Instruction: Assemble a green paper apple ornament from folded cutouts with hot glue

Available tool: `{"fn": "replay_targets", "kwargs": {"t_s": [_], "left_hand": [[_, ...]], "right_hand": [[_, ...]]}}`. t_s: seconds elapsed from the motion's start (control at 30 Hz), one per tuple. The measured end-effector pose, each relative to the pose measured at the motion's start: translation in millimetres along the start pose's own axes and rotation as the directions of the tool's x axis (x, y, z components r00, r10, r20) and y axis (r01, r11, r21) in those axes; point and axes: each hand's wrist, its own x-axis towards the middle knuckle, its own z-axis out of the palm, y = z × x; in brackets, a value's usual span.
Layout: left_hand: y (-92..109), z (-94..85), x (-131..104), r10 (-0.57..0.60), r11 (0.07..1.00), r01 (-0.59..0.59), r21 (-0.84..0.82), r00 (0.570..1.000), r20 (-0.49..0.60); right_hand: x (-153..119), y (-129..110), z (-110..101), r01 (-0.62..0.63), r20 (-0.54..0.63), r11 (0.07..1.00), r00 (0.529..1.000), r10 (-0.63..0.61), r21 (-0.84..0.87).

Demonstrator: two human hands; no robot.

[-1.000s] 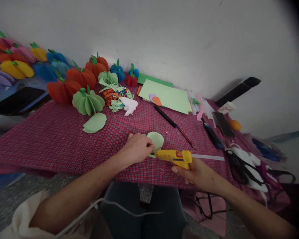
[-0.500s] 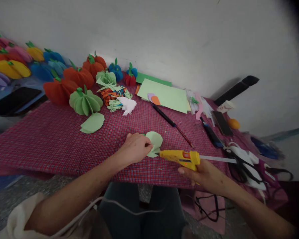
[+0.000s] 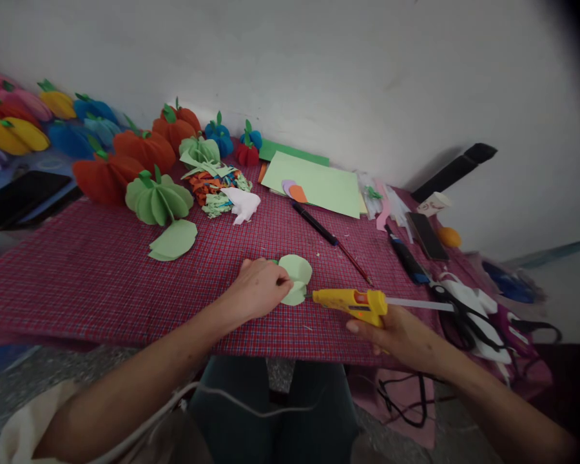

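My left hand (image 3: 260,287) rests on the checked cloth, its fingers closed on a light green paper pumpkin piece (image 3: 297,270) with a fold standing up. A bit of darker green shows behind the knuckles. In my right hand (image 3: 396,332) is a yellow hot glue gun (image 3: 350,301), held level with a clear glue stick (image 3: 420,303) sticking out of its back. The nozzle tip points left, at the right edge of the green paper; whether it touches I cannot tell. To the left lie loose light green paper shapes (image 3: 174,240) beside a finished green paper pumpkin (image 3: 158,198).
Orange paper pumpkins (image 3: 145,149) and others in several colours line the wall. Paper scraps (image 3: 217,187), green sheets (image 3: 319,183), a black pen (image 3: 314,223) and a pencil (image 3: 355,263) lie beyond my hands. At right are scissors (image 3: 457,309), a phone (image 3: 428,236) and a paper cup (image 3: 434,204).
The glue gun's nozzle has drawn slightly right, from over the green paper to its edge. My left hand keeps its hold. The whole view has shifted a little.
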Motion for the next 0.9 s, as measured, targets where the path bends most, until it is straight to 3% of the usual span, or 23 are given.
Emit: {"fn": "replay_targets", "kwargs": {"t_s": [0.5, 0.9], "left_hand": [[1.8, -2.1, 0.1, 0.002, 1.000, -0.002, 0.001, 1.000, 0.016], [1.9, -1.3, -0.1, 0.004, 1.000, -0.004, 0.006, 1.000, -0.003]], "right_hand": [[9.5, 8.1, -0.1, 0.004, -0.064, 0.997, 0.998, -0.009, -0.071], [0.3, 0.1, 4.9, 0.014, 0.050, 0.998, 0.999, -0.011, -0.059]]}}
